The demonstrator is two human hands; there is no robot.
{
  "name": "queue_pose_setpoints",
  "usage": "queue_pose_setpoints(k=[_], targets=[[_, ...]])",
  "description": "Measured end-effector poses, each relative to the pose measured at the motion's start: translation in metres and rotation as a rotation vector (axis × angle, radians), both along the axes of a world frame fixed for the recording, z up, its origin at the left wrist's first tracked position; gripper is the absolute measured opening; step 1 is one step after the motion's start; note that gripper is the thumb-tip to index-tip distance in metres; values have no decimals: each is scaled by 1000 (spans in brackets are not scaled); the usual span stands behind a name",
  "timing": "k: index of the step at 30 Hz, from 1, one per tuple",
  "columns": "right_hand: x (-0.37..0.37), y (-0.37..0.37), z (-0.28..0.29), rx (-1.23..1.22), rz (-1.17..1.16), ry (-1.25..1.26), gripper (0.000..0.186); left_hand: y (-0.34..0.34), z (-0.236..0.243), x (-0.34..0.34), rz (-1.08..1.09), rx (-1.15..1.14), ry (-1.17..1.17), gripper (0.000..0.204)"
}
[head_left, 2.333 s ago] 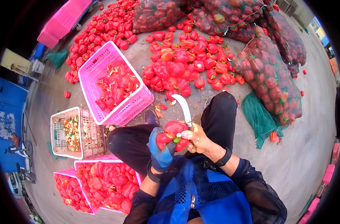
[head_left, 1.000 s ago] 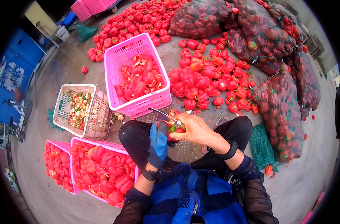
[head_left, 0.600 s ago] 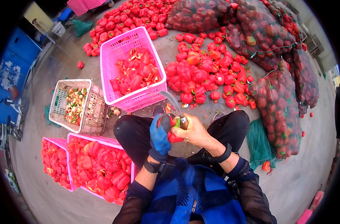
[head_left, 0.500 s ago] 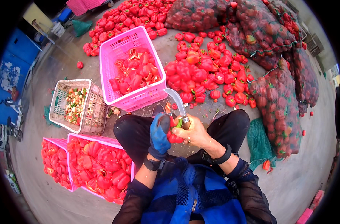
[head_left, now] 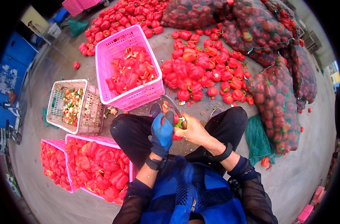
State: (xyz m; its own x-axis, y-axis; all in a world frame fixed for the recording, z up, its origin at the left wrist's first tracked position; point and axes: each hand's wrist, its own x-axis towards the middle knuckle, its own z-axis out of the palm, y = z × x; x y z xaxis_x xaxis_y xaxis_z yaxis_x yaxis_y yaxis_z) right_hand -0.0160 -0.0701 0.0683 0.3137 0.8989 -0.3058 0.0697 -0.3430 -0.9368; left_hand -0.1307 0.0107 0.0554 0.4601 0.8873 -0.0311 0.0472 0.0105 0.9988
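My left hand, in a blue glove, is closed around a red bell pepper between my knees. Much of the pepper is hidden by my hands; its green stem shows between them. In my bare right hand is a knife with a curved blade, gripped by its dark handle. The blade points up and to the left, away from my body. My right thumb lies near the pepper's stem end. Just beyond the knife tip stands a pink crate part filled with cut red peppers.
A dirty white crate of cores and stems stands at left. Nearer me, pink crates brim with cut peppers. Whole peppers lie heaped ahead, and full mesh sacks are at right beside an empty-looking green net bag.
My left hand has turned, showing more of the back of the glove. The knife blade has tilted left and shows less of its flat side. The whole view has shifted slightly.
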Motion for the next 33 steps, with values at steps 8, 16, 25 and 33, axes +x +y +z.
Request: queue_pose_setpoints(k=[8,16,25,33], targets=[[-18,16,-23,-46,-139,-259,46,8,-30,-12,67,240,346,32],[-22,36,-85,-17,-381,-500,37,-3,4,-16,181,265,292,37],[49,1,-30,131,-456,626,23,96,61,-19,246,73,-254,36],[7,19,16,232,-425,744,26,46,71,-7,-144,251,194,50]])
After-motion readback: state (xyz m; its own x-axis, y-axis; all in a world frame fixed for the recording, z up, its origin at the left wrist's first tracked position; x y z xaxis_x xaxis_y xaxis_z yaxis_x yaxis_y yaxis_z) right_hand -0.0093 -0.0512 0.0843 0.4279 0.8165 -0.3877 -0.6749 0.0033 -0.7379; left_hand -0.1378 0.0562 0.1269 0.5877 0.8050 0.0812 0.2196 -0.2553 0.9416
